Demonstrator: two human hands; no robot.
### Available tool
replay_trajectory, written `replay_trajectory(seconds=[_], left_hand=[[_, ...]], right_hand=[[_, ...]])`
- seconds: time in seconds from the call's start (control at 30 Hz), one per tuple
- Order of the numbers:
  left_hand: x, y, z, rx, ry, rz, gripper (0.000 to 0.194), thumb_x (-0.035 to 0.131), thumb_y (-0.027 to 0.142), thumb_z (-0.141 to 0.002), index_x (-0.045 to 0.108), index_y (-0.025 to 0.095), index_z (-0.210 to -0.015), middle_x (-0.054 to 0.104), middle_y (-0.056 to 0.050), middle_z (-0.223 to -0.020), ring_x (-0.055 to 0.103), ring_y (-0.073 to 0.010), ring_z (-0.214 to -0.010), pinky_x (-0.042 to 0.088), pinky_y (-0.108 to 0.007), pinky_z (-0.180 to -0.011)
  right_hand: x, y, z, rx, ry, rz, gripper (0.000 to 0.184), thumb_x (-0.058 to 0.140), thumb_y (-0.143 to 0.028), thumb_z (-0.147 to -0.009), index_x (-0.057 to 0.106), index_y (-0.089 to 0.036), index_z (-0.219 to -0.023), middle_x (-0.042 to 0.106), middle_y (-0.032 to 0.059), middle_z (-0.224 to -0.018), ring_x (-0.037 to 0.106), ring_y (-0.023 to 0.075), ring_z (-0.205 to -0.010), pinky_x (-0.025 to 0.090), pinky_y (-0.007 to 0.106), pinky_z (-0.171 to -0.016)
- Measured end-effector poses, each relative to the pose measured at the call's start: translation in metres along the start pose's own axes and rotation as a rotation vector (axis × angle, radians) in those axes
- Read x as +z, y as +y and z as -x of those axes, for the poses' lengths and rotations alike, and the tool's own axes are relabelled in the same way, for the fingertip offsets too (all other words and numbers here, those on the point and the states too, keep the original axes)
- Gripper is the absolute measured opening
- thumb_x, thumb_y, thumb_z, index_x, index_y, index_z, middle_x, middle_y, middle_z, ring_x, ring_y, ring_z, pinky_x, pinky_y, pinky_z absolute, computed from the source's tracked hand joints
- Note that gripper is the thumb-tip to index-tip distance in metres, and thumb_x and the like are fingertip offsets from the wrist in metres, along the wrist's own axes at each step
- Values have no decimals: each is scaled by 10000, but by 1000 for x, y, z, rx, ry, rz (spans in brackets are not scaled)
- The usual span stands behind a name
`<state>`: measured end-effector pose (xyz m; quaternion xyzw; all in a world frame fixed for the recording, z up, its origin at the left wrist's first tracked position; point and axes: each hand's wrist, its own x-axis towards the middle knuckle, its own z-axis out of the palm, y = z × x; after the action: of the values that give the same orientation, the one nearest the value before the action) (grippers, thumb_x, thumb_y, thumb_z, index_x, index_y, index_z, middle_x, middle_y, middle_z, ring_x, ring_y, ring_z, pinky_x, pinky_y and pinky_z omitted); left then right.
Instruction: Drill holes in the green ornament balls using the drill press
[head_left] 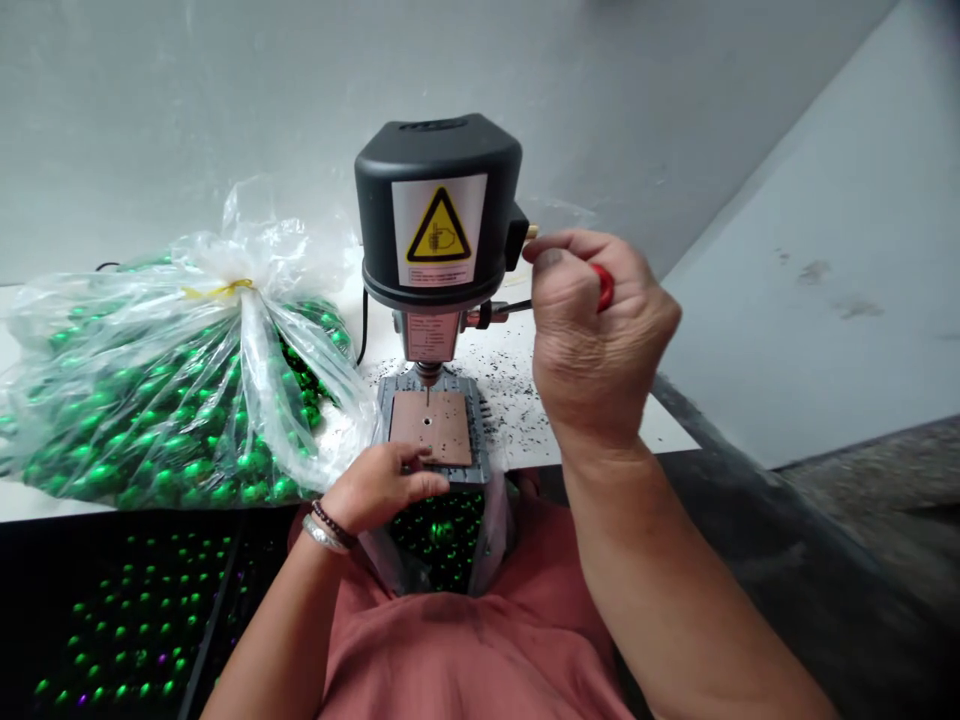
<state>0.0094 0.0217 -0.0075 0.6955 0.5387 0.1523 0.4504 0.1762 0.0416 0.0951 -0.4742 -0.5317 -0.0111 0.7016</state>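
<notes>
One small bench drill (pixel 439 250) stands upright on the tabletop (pixel 525 400), bit pointing down at its brown plate (pixel 433 425). The right hand (pixel 592 340) has its grip fisted round the red-knobbed lever (pixel 604 285); the left hand (pixel 382 485) rests fingertips pressed together on the plate edge (whether pinching anything, I cannot tell). One tied clear bag (pixel 180 380) beside holds green beads.

I'm sat at a small workshop bench: a mini bench drill (pixel 438 250) with a warning sticker stands on the white table (pixel 660 425), black swarf (pixel 504 380) around it, a bulk bag of green beads (pixel 172 390) beside it
</notes>
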Motion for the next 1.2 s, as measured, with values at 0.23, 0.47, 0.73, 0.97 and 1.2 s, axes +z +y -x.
replay_trajectory(seconds=[0.23, 0.47, 0.73, 0.97, 1.2], left_hand=[[-5, 2, -21, -316, 285, 1308, 431, 396, 536, -807, 533, 141, -703, 566, -34, -656, 538, -117, -570, 463, -271, -548], [0, -2, -17, -148, 308, 1270, 223, 612, 17, -617, 560, 107, -814, 588, -7, -667, 605, -107, -670, 499, -258, -734], [6, -6, -20, -116, 266, 1138, 339, 639, 185, -697, 551, 131, -1019, 621, -28, -797, 639, -140, -735, 519, -250, -668], [5, -5, -24, -113, 237, 1141, 387, 653, 126, -661, 552, 129, -1035, 617, -27, -787, 631, -123, -711, 506, -207, -617], [6, -10, -38, -149, 297, 683, 409, 611, 268, -686, 553, 131, -1067, 599, -15, -730, 570, -99, -597, 396, -172, -448]], right_hand=[[-2, 3, 2, -41, -18, 7, 170, 472, -242, -794, 617, -155, -777, 504, -58, -573, 462, 6, -512, 426, 143, -550], [-2, 2, 2, -15, -7, 18, 137, 475, -200, -776, 609, -174, -774, 461, -73, -546, 415, -5, -484, 396, 131, -509], [-4, 2, 4, 5, -16, 20, 117, 498, -198, -757, 612, -178, -774, 449, -78, -533, 379, -9, -463, 363, 121, -464], [-5, 5, 5, -6, -25, 3, 139, 487, -224, -768, 615, -182, -801, 455, -78, -536, 368, -5, -464, 363, 123, -475], [-6, 6, 5, -40, -21, 31, 126, 486, -221, -768, 608, -197, -780, 463, -77, -526, 363, 2, -462, 357, 127, -467]])
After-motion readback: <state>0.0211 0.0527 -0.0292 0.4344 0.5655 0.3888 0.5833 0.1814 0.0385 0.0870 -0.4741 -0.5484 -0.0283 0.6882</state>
